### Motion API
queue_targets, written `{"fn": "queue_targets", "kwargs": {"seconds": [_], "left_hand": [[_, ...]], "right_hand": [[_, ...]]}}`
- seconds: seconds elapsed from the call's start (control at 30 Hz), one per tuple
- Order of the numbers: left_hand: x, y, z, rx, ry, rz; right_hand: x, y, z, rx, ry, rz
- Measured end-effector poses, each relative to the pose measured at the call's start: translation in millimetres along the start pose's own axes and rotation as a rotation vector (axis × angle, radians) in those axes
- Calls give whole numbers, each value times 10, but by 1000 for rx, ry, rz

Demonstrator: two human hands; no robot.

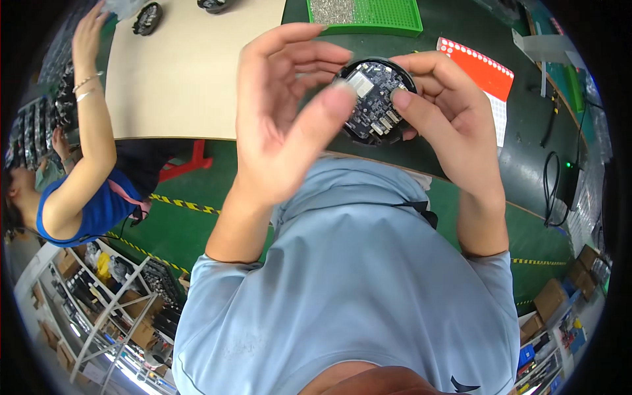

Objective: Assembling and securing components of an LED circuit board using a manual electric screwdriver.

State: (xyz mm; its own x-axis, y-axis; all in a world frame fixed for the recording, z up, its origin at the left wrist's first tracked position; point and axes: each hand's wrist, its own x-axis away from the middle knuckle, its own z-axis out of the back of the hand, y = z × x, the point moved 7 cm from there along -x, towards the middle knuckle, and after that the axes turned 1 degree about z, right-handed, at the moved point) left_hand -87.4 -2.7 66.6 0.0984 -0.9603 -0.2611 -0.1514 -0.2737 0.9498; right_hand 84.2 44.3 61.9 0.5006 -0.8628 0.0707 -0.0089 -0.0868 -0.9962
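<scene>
- Two bare hands meet in front of the person's chest around a round black plastic housing with a dark circuit board set in it (375,100), held up in the air over the edge of the dark green work mat (461,141).
- The right hand (454,122) has hold of the disc: fingers curl round its far rim and the thumb presses on the board face.
- The left hand (283,122) is loosely open, its fingers spread and grasping nothing; only the thumb tip reaches the disc's near edge.
- The one-handed pinch looks slight to me; if that thumb slips on the smooth plastic, the disc could drop to the mat or floor.
- Thumbs pressing directly on the board could, I think, stress the small silver connectors and the metal shield.
- The board is matte and studded with tiny parts.
- Behind lie a green perforated plastic tray holding silvery small parts (365,16), a red dotted card (484,69) and a pale beige tabletop (191,66).
- Another person's arm in a blue sleeveless top (92,118) reaches up at the left.
</scene>
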Motion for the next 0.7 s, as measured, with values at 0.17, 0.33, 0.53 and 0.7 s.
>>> {"fn": "queue_targets", "kwargs": {"seconds": [0.17, 0.33, 0.53, 0.7], "left_hand": [[72, -338, -242, 435, -165, 600], [126, -355, -438, 555, -202, 783], [124, -393, -498, 552, -197, 731], [143, -456, -487, 579, -194, 739]], "right_hand": [[34, -7, -3, 71, -97, -91], [57, -95, 28, 235, 6, -4], [98, -48, 57, 274, 17, 16], [115, -75, 49, 262, 27, 32]]}}
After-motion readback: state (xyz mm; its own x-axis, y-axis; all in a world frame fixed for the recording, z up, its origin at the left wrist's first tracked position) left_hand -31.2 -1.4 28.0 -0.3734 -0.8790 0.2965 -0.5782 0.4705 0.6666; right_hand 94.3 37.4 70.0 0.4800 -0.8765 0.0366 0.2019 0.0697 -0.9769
